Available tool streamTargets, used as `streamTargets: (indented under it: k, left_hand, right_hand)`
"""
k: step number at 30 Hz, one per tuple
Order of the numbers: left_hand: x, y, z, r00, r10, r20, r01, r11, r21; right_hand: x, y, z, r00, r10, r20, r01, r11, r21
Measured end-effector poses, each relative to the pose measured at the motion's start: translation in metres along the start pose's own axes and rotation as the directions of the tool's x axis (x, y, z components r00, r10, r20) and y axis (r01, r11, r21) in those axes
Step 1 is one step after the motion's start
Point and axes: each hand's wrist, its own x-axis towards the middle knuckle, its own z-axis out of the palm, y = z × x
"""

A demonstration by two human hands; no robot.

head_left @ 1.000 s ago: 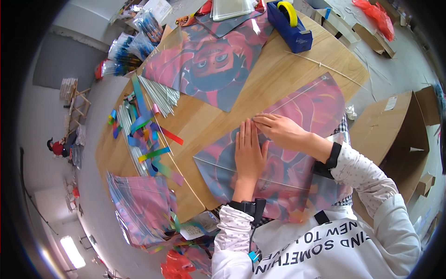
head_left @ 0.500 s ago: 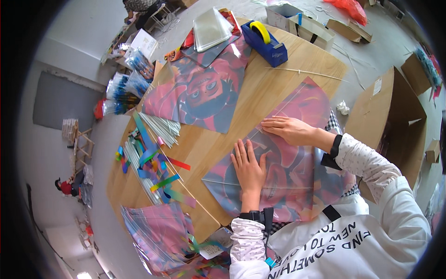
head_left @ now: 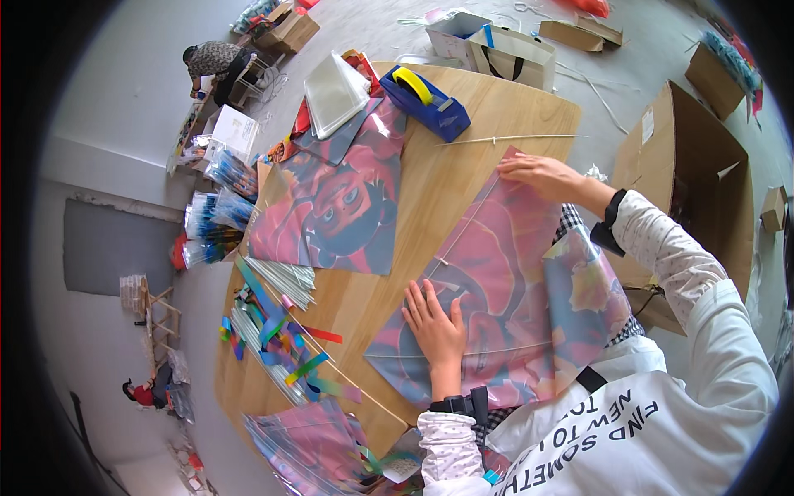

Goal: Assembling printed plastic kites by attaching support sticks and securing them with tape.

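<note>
head view: left hand (head_left: 436, 324) flat, fingers spread, pressing kite sheet (head_left: 504, 281); right hand (head_left: 542, 175) flat at far corner by thin stick (head_left: 463, 231); smoothing step, next likely fixing stick.

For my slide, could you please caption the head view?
Both hands, left hand and right hand, press a kite flat on a table.
</note>
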Motion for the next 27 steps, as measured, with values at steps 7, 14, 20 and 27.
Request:
streamTargets:
  k: [7, 14, 20, 27]
  left_hand:
    - [0.002, 0.0, 0.0, 1.0, 0.005, -0.01, -0.005, 1.0, -0.004]
    - [0.001, -0.001, 0.002, 1.0, 0.012, -0.016, -0.012, 1.0, 0.006]
    - [0.0, 0.0, 0.001, 1.0, 0.003, -0.019, -0.003, 1.0, 0.007]
    - [0.0, -0.002, 0.003, 1.0, 0.007, -0.022, -0.007, 1.0, 0.004]
  right_hand:
    - [-0.006, 0.018, -0.002, 0.954, 0.271, -0.127, -0.269, 0.963, 0.035]
    - [0.0, -0.025, 0.021, 0.981, 0.194, -0.029, -0.193, 0.981, 0.027]
    - [-0.001, -0.022, 0.023, 0.89, 0.423, -0.172, -0.435, 0.899, -0.039]
    - [-0.002, 0.0, 0.028, 0.675, 0.701, -0.23, -0.583, 0.698, 0.416]
